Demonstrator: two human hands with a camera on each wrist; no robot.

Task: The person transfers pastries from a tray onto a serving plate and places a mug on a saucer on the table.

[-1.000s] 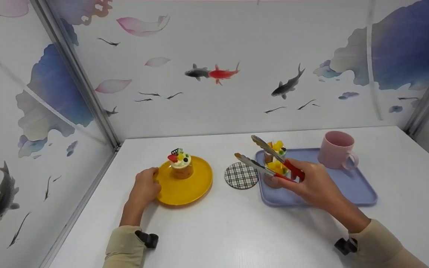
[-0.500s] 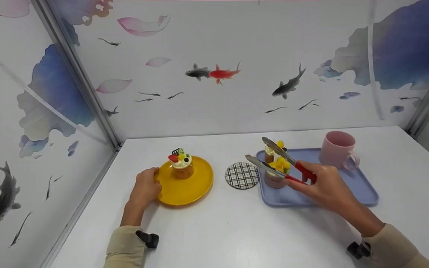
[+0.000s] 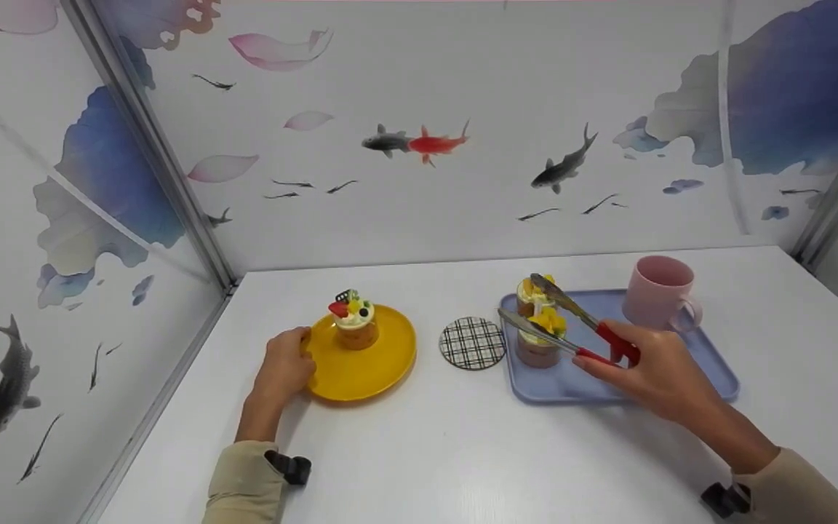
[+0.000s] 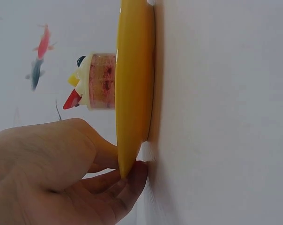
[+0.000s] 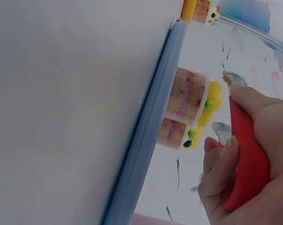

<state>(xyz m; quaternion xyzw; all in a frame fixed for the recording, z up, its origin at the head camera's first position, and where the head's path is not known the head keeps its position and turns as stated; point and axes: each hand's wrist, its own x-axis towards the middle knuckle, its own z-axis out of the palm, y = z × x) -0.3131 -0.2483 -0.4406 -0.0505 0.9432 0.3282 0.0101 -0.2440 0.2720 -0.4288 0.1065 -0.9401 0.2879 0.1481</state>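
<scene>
My left hand [image 3: 288,365] pinches the left rim of a yellow plate [image 3: 346,378], thumb above and fingers underneath in the left wrist view. On the plate stands a small dessert cup [image 3: 357,333] topped with cream, a strawberry piece and blueberries. My right hand [image 3: 663,371] grips red-handled metal tongs [image 3: 564,300], whose spread tips point left over the blue tray [image 3: 586,389]. Below the tips, a front dessert cup [image 3: 537,353] with yellow fruit stands on the tray's left side. A second dessert cup [image 3: 528,306] is partly hidden behind it and the tongs.
A pink mug [image 3: 655,295] stands at the tray's back right, its handle to the right. Between plate and tray lies a round checked coaster [image 3: 472,343]. Patterned wall panels [image 3: 419,204] rise behind and at the left of the white table [image 3: 419,451].
My right hand and the tongs have moved right and slightly down, from the tray's left edge to above the cups. The left hand and plate have not moved.
</scene>
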